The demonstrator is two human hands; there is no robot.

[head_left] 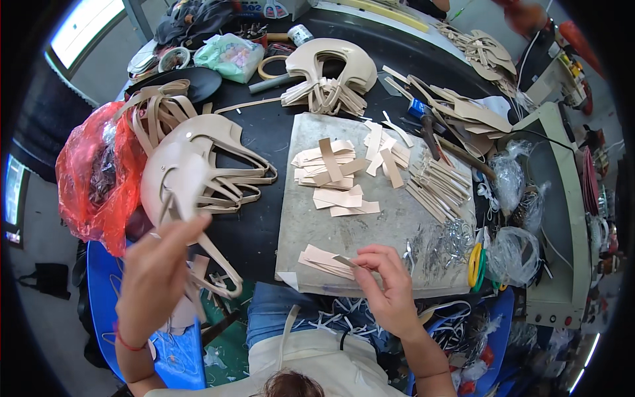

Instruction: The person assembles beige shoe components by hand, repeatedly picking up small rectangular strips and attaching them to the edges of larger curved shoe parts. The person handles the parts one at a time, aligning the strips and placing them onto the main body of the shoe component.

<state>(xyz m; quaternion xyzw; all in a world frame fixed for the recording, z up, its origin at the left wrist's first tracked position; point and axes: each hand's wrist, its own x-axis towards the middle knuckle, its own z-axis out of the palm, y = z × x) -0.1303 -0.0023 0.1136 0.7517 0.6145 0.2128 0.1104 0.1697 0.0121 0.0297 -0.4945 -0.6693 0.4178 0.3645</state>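
Observation:
My left hand (155, 268), smeared by motion, is raised over the left side of the bench. Its fingers are closed on a blurred beige leather piece (194, 188). Behind that piece lies a stack of curved beige leather panels (162, 159) with long straps. Near the front edge of the grey board (291, 228), my right hand (387, 288) pinches a thin strip (344, 261) between thumb and fingers. The strip is just above a small fan of pale leather strips (321, 258) on the board.
Piles of short leather strips (331, 162) and a bundle of narrow ones (440, 188) lie on the board. Yellow-handled scissors (474, 264) are at its right edge. A second panel stack (357, 66) sits behind; a red plastic bag (92, 178) stands left. Blue bins (102, 284) flank my lap.

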